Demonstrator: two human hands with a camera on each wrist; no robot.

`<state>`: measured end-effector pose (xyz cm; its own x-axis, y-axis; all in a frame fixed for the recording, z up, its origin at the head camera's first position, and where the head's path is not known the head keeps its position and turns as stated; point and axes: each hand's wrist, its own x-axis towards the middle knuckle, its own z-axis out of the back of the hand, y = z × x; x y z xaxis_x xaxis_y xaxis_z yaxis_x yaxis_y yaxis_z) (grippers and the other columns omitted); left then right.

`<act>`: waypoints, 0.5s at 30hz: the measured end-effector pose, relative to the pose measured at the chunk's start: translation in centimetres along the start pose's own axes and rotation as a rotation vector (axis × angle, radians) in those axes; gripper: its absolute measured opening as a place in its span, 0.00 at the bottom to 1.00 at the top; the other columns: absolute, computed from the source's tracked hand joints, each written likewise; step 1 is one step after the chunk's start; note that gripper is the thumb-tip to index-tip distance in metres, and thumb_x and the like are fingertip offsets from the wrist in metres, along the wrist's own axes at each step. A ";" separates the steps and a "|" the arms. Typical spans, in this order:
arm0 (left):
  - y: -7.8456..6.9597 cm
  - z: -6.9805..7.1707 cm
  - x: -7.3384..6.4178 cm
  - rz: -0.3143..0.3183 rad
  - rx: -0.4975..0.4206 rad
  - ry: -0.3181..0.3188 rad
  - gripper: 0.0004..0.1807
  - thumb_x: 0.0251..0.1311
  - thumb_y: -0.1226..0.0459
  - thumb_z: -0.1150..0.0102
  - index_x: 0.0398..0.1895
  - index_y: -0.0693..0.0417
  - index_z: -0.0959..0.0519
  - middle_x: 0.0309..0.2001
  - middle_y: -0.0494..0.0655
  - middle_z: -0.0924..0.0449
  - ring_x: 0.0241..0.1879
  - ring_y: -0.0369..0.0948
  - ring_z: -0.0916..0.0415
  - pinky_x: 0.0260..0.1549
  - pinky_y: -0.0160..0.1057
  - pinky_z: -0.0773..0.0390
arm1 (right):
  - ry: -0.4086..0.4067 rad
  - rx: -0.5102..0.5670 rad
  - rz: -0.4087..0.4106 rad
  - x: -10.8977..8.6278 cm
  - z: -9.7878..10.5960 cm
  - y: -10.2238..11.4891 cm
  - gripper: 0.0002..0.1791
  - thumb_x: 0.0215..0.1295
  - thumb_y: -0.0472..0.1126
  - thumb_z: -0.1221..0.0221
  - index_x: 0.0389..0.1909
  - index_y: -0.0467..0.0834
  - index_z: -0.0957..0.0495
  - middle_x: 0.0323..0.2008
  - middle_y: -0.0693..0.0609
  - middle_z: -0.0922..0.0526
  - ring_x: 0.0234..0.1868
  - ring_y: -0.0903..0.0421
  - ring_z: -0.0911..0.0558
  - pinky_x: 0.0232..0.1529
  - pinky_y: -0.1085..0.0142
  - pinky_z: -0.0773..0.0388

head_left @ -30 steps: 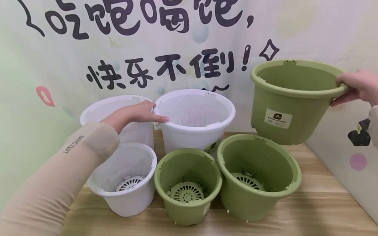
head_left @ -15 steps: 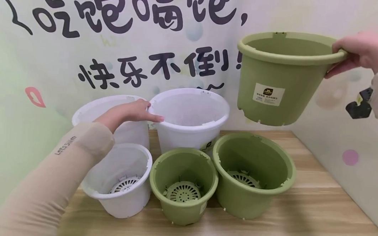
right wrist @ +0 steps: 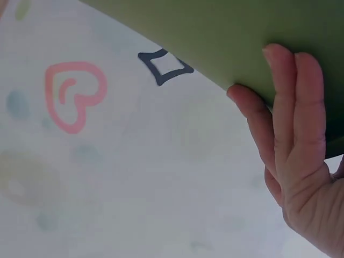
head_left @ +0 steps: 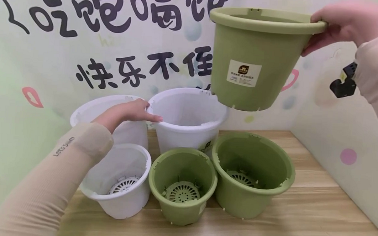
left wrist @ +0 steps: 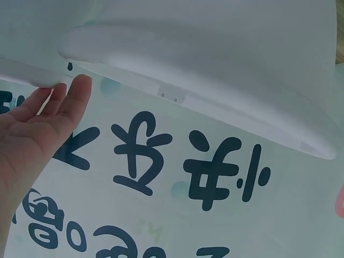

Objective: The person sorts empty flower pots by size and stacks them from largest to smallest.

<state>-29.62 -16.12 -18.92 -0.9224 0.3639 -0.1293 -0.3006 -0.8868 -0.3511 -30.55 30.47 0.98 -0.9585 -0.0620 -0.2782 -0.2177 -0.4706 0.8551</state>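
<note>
My right hand (head_left: 348, 24) holds the large green flowerpot (head_left: 253, 60) by its right rim, in the air above the table. The pot is nearly upright, with a white label facing me. In the right wrist view, fingers (right wrist: 309, 102) lie along its outer wall; the thumb is mostly hidden. My left hand (head_left: 128, 111) holds the left rim of the back middle white flowerpot (head_left: 188, 132), thumb across the rim. Its fingertips touch the underside of that rim in the left wrist view. Below the lifted pot stands a medium green flowerpot (head_left: 253, 178).
A large white flowerpot (head_left: 96, 107) stands back left, partly behind the left arm. In front are a small white flowerpot (head_left: 118, 200) and a small green flowerpot (head_left: 181, 210). All stand close together on the wooden table (head_left: 312, 210), with a printed wall (head_left: 265, 122) behind.
The right hand has raised the large green flowerpot and carried it leftward, from above the right side toward the middle. The left hand stays on the white flowerpot's rim.
</note>
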 end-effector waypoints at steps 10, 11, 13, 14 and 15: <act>-0.2 0.2 0.0 0.006 0.042 0.011 0.36 0.54 0.43 0.46 0.50 0.68 0.30 0.47 0.61 0.26 0.47 0.50 0.29 0.52 0.51 0.31 | -0.007 0.069 0.043 1.2 -4.6 3.6 0.06 0.69 0.38 0.60 0.42 0.42 0.37 0.25 0.40 0.19 0.29 0.41 0.17 0.37 0.50 0.21; -0.3 0.2 -0.1 0.003 0.043 0.009 0.36 0.54 0.43 0.46 0.49 0.68 0.29 0.46 0.60 0.26 0.46 0.50 0.29 0.51 0.51 0.31 | -0.011 0.070 0.041 1.3 -5.1 3.8 0.06 0.68 0.37 0.60 0.42 0.42 0.37 0.25 0.41 0.19 0.29 0.41 0.17 0.38 0.50 0.21; -0.4 0.1 -0.1 -0.003 0.042 0.008 0.34 0.54 0.43 0.46 0.47 0.67 0.28 0.45 0.60 0.25 0.45 0.50 0.29 0.50 0.50 0.30 | -0.018 0.075 0.039 1.5 -6.1 4.1 0.07 0.67 0.37 0.60 0.44 0.41 0.38 0.24 0.41 0.19 0.29 0.42 0.16 0.39 0.51 0.21; -0.4 0.1 -0.1 -0.004 0.040 0.006 0.33 0.54 0.43 0.46 0.46 0.67 0.28 0.44 0.59 0.25 0.44 0.49 0.29 0.50 0.50 0.30 | -0.017 0.065 0.040 1.6 -6.6 4.2 0.08 0.67 0.37 0.61 0.45 0.41 0.40 0.24 0.41 0.19 0.29 0.42 0.16 0.39 0.51 0.21; -0.4 0.1 -0.1 -0.004 0.041 0.005 0.33 0.54 0.43 0.46 0.46 0.67 0.28 0.44 0.59 0.25 0.44 0.49 0.29 0.50 0.50 0.30 | -0.014 0.062 0.036 1.7 -7.1 4.3 0.09 0.67 0.37 0.61 0.46 0.41 0.40 0.24 0.41 0.19 0.29 0.43 0.16 0.39 0.52 0.21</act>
<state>-29.44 -15.82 -18.70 -0.9201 0.3684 -0.1329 -0.3137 -0.8964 -0.3131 -31.78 22.10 1.06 -0.9684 -0.0657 -0.2408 -0.1934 -0.4124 0.8902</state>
